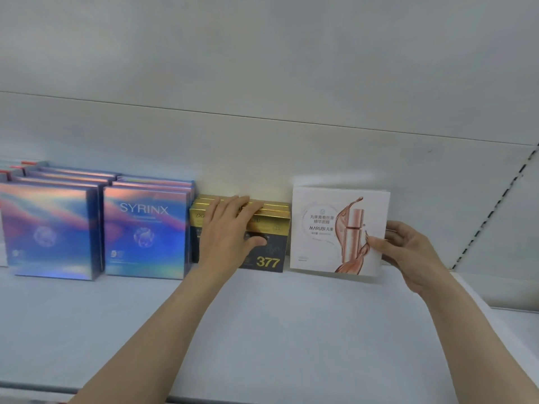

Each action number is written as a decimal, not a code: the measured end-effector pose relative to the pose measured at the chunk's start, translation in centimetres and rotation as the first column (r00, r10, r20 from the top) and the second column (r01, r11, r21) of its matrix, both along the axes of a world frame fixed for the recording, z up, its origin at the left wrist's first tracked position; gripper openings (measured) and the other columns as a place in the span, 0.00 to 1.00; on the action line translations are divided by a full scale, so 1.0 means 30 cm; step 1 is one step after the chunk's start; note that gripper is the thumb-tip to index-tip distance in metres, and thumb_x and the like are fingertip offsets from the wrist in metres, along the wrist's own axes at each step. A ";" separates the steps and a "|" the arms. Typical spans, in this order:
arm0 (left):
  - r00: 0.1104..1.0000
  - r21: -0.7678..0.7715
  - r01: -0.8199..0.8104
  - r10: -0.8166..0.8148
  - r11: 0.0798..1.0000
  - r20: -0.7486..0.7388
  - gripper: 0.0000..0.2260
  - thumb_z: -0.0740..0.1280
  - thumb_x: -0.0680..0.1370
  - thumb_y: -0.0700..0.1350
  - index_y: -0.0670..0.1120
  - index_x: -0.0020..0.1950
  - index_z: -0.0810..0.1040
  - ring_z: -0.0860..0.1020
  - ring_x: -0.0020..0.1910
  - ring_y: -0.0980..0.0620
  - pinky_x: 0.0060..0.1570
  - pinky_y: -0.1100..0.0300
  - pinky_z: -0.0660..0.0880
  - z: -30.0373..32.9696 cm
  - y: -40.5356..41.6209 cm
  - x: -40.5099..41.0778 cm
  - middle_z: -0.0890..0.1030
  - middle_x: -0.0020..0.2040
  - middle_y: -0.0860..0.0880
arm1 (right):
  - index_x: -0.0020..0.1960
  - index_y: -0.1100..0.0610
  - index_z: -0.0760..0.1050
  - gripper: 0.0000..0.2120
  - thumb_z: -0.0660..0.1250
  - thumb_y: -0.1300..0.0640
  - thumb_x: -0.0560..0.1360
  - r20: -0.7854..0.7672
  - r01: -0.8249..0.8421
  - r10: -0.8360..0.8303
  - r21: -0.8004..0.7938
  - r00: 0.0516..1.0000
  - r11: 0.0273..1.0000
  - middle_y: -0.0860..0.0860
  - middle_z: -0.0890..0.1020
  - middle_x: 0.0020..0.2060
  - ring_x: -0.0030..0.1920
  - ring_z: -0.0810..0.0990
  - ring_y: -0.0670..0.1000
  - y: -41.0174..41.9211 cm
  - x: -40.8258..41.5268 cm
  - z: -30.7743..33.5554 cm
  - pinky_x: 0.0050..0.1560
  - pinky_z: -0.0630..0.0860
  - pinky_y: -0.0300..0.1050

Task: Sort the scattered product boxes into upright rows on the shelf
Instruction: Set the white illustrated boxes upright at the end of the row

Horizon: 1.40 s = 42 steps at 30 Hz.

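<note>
A row of gold-and-black boxes (269, 252) marked 377 stands upright at the back of the white shelf (262, 330). My left hand (226, 231) lies over the front box, fingers on its top edge and thumb on its face. To the right stands a white Marubi box (326, 228) with a rose-gold bottle picture. My right hand (408, 249) grips its right edge, thumb in front and fingers behind. The box stands upright, its base near the shelf surface.
Two rows of iridescent blue Syrinx boxes (145, 231) (49, 228) stand upright to the left of the gold boxes. A slotted shelf upright (495, 208) runs diagonally at the right. The shelf's front edge (29, 386) lies at the lower left.
</note>
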<state>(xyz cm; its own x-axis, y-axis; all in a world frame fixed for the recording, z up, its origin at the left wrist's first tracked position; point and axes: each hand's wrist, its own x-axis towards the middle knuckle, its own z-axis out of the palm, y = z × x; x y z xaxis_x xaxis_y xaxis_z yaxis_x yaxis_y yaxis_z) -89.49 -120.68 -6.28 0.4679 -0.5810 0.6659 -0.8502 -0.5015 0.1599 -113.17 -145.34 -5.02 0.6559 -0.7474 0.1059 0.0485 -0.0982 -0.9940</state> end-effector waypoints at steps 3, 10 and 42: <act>1.000 -0.003 -0.006 0.006 1.000 -0.003 0.31 0.75 0.68 0.60 0.54 0.68 0.73 0.69 0.68 0.49 0.72 0.52 0.56 -0.003 0.000 0.003 0.74 0.68 0.51 | 0.58 0.55 0.78 0.16 0.72 0.67 0.72 0.005 -0.008 0.008 0.018 1.000 1.000 0.53 0.86 0.51 0.49 0.86 0.52 -0.006 0.025 -0.048 0.43 0.83 0.41; 1.000 -0.009 -0.016 0.016 1.000 -0.004 0.31 0.74 0.68 0.60 0.54 0.69 0.72 0.68 0.68 0.49 0.71 0.52 0.58 -0.004 -0.005 0.001 0.74 0.68 0.51 | 0.60 0.54 0.78 0.16 0.72 0.66 0.74 -0.007 0.014 -0.014 -0.023 1.000 1.000 0.50 0.86 0.52 0.53 0.85 0.52 -0.004 0.050 -0.093 0.55 0.80 0.49; 0.953 0.029 0.174 -0.161 0.984 -0.255 0.33 0.72 0.73 0.56 0.49 0.75 0.65 0.62 0.73 0.49 0.70 0.55 0.59 0.294 0.297 0.017 0.69 0.72 0.48 | 0.73 0.54 0.68 0.24 0.63 0.46 0.80 -0.253 0.064 -0.459 -0.819 0.852 0.571 0.53 0.72 0.71 0.72 0.67 0.56 0.395 0.187 0.339 0.67 0.66 0.51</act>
